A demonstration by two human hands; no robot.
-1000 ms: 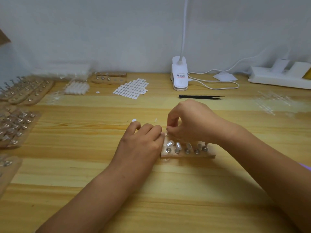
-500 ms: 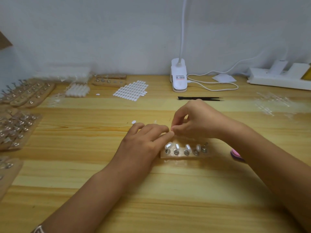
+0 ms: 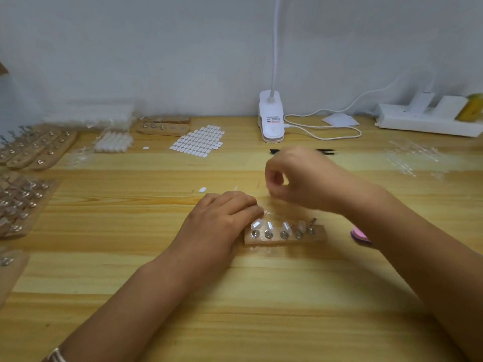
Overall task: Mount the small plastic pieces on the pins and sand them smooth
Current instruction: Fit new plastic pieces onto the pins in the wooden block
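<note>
Pale wood desk [image 3: 261,296] against a grey-white wall, white clip-on lamp [image 3: 271,121] at the back. The task's thing is a small wooden block with five metal pins [image 3: 285,236], mid-desk, right in front of us. Four pins carry clear plastic pieces [image 3: 270,227]; the rightmost pin [image 3: 311,225] is bare.

Left hand [image 3: 222,218] lies on the desk, fingers stretched to the block's left end, gripping nothing we can see. Right hand [image 3: 300,178] hangs above and behind the block with its fingers curled. It's blurred, so we cannot tell if it pinches a piece.

Pink flat pad [image 3: 360,235], likely the sander, sits right of the block, half hidden by the right forearm. One loose white oval piece [image 3: 202,189] lies just beyond the left hand.

Risks, our read:
- Mounting isn't finished, one pin open.
- Pieces are tiny and clear, so a fumbled pinch loses one on the wood grain.
- The block looks light, so pressing on the end pin without the left hand bracing could tip or slide it.
- The right forearm could sweep the pad away.
</note>
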